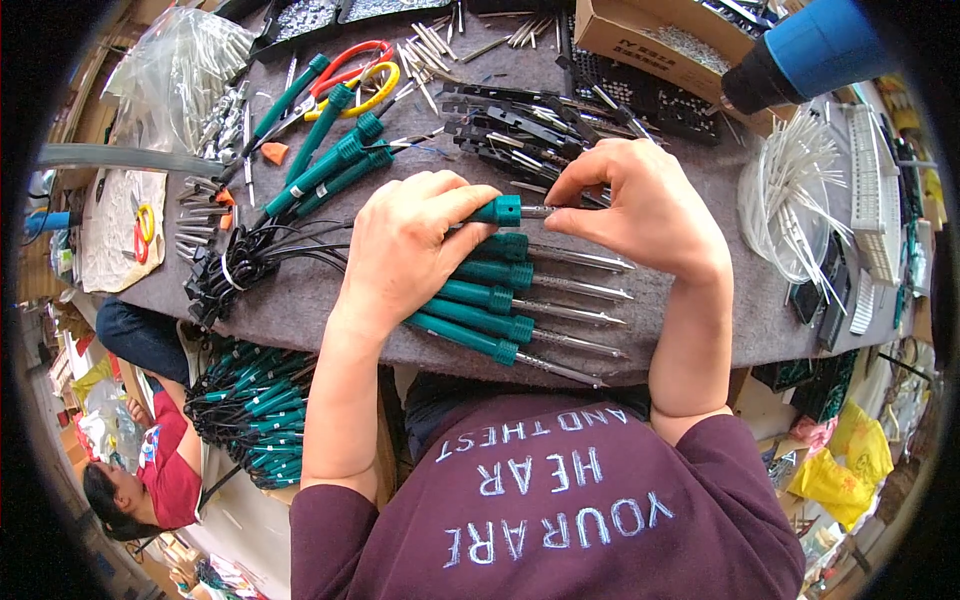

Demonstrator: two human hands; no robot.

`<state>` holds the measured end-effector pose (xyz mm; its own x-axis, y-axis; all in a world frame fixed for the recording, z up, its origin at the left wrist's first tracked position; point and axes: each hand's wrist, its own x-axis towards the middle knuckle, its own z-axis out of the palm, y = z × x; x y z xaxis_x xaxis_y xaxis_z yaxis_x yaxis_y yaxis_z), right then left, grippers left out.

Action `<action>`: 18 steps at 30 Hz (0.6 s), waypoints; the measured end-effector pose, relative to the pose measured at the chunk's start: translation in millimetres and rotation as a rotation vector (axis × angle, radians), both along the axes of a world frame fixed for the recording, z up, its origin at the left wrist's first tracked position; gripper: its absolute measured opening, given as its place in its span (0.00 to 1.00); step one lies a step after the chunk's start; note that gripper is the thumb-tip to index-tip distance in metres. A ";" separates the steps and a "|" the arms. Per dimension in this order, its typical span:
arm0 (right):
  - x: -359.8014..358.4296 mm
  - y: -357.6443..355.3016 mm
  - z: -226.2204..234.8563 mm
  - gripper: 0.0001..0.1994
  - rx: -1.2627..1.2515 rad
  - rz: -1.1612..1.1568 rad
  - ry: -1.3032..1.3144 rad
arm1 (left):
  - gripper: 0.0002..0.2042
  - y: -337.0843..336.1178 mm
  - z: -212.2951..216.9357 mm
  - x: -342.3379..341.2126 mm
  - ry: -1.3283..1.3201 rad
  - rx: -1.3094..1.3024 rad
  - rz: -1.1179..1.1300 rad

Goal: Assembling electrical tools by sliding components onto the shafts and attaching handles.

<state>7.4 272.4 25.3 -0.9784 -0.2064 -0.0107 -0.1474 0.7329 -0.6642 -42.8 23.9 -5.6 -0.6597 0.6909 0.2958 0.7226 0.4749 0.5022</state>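
Bare grey mat (pixel 690 330) at 3 o'clock is free; black handle parts (pixel 520 130) block 12 o'clock.

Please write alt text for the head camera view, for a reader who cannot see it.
Two bare hands work on a green-handled soldering iron on a grey table: the left hand grips the handle, the right hand pinches its metal tip. More irons lie in a row beneath; scissors lie behind.

I count six green-handled soldering irons (pixel 500 270) in the row under my hands — one held, five lying below it. About five more green irons (pixel 325 165) lie upper left. Two scissors (pixel 355 75) — one red-handled, one yellow. One blue heat gun (pixel 800 50). One cardboard box (pixel 650 35).
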 end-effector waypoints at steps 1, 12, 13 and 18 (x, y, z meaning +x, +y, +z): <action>-0.5 2.2 -1.0 0.09 0.001 -0.002 0.000 | 0.11 -0.5 0.7 0.2 -0.077 -0.022 -0.019; 6.6 14.6 5.3 0.09 0.165 -0.244 0.168 | 0.11 6.8 -7.9 -3.1 -0.069 -0.018 -0.045; 7.7 18.7 5.5 0.12 0.186 -0.272 0.226 | 0.11 6.2 -6.0 -3.3 -0.112 -0.021 -0.059; 7.2 27.9 -7.6 0.16 0.335 -0.265 0.249 | 0.09 16.9 -5.8 -4.7 -0.137 0.117 0.060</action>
<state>14.6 300.2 17.7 -0.9780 0.0250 0.2073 -0.0512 0.9339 -0.3540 -47.5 40.8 -11.4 -0.7385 0.6151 0.2761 0.6154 0.4478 0.6486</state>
